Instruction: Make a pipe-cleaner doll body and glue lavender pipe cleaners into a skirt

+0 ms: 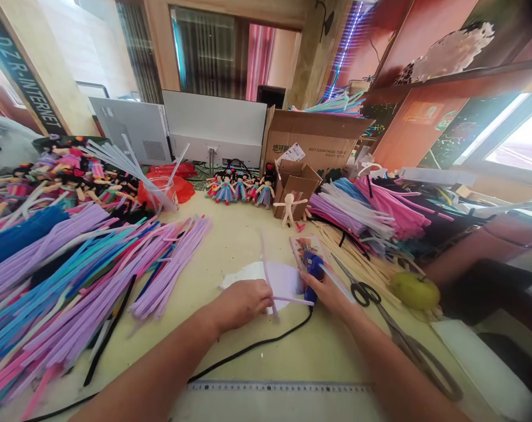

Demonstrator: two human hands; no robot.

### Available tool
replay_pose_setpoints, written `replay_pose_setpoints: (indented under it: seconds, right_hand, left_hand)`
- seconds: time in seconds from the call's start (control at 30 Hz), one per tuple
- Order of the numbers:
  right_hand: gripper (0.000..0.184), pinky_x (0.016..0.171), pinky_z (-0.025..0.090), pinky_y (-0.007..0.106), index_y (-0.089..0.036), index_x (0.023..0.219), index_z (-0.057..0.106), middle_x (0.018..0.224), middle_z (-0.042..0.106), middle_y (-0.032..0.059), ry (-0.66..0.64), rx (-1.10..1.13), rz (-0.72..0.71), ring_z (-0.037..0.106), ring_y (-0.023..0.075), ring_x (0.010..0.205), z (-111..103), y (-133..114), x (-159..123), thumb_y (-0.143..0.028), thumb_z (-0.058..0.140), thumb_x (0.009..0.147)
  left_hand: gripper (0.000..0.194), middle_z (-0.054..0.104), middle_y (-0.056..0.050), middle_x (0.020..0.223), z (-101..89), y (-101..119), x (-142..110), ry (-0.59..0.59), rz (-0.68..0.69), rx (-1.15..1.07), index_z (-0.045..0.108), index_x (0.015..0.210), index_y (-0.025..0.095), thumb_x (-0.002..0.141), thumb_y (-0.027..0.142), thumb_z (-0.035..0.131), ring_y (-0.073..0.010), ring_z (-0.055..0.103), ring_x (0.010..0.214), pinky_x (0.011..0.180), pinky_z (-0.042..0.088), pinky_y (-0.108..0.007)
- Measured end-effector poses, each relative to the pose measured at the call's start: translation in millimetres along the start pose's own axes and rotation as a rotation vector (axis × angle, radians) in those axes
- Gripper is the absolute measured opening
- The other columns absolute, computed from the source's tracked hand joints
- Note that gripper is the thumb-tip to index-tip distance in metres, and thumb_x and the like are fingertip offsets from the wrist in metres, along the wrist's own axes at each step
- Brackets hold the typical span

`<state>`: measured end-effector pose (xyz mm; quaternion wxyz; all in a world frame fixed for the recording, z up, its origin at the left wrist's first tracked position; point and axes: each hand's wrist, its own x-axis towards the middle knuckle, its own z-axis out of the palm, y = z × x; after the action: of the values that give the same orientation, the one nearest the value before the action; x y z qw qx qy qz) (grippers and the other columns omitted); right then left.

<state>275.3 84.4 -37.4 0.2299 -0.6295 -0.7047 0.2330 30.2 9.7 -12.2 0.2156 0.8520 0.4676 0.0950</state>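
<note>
My left hand point(241, 303) is closed in a pinch on a pale lilac pipe cleaner point(269, 275), bent so one end rises and the other runs right. My right hand point(329, 291) is wrapped round a blue glue gun point(312, 266) whose nozzle touches the pipe cleaner's right end. A clear glue stick point(336, 281) pokes from the gun's back. Its black cord point(248, 349) trails left over the table. Under both hands lies a white round sheet point(287, 278).
Heaps of coloured pipe cleaners point(72, 275) fill the left; more lie at the right point(371, 208). Scissors point(358, 287), long shears point(415, 349), a green fruit point(414, 290), a ruler point(283, 387), small dolls point(239, 189), a bare figure point(288, 206), cardboard boxes point(314, 140) surround me.
</note>
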Motion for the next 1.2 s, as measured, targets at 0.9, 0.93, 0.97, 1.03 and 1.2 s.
replay_pose_setpoints:
  seconds: [0.9, 0.93, 0.97, 1.03, 1.2]
  right_hand:
    - [0.028, 0.064, 0.051, 0.03, -0.025, 0.103, 0.064, 0.065, 0.053, -0.0029, -0.311, 1.228, 0.227, 0.054, 0.0143, 0.059, -22.7, -36.2, 9.3, -0.044, 0.056, 0.085]
    - [0.029, 0.062, 0.049, 0.028, -0.025, 0.104, 0.064, 0.064, 0.05, -0.0037, -0.35, 1.277, 0.217, 0.051, 0.0132, 0.057, -21.6, -36.6, 10.2, -0.046, 0.056, 0.085]
    - [0.03, 0.06, 0.048, 0.027, -0.025, 0.104, 0.065, 0.063, 0.048, -0.0043, -0.38, 1.311, 0.212, 0.049, 0.0123, 0.056, -20.2, -36.2, 10.3, -0.048, 0.056, 0.086]
    - [0.034, 0.056, 0.046, 0.025, -0.024, 0.098, 0.066, 0.059, 0.043, -0.0055, -0.408, 1.333, 0.203, 0.044, 0.0107, 0.052, -16.7, -34.2, 8.1, -0.054, 0.056, 0.086]
    - [0.041, 0.052, 0.041, 0.023, -0.023, 0.092, 0.062, 0.053, 0.036, -0.0081, -0.407, 1.285, 0.174, 0.038, 0.0085, 0.045, -9.6, -31.2, -1.8, -0.063, 0.061, 0.081]
  left_hand:
    - [0.025, 0.059, -0.005, 0.098, -14.3, -22.1, -9.7, 0.181, -0.272, 0.1, 0.07, 0.095, 0.025, 0.094, 0.027, 0.045, -0.0156, 0.06, 0.082, 0.069, 0.044, -0.027]
    - [0.025, 0.059, -0.005, 0.098, -14.0, -23.2, -9.5, 0.168, -0.28, 0.104, 0.07, 0.096, 0.025, 0.093, 0.026, 0.045, -0.0158, 0.06, 0.082, 0.069, 0.044, -0.027]
    - [0.025, 0.06, -0.005, 0.097, -13.6, -24.6, -9.4, 0.154, -0.285, 0.104, 0.071, 0.098, 0.026, 0.092, 0.025, 0.046, -0.0162, 0.061, 0.083, 0.069, 0.044, -0.027]
    - [0.027, 0.061, -0.005, 0.096, -12.1, -27.6, -9.3, 0.137, -0.284, 0.098, 0.071, 0.1, 0.027, 0.091, 0.023, 0.046, -0.0173, 0.061, 0.085, 0.07, 0.044, -0.027]
    - [0.027, 0.063, -0.003, 0.094, -9.1, -30.6, -9.2, 0.117, -0.253, 0.082, 0.07, 0.101, 0.031, 0.091, 0.024, 0.046, -0.0195, 0.062, 0.09, 0.072, 0.044, -0.029]
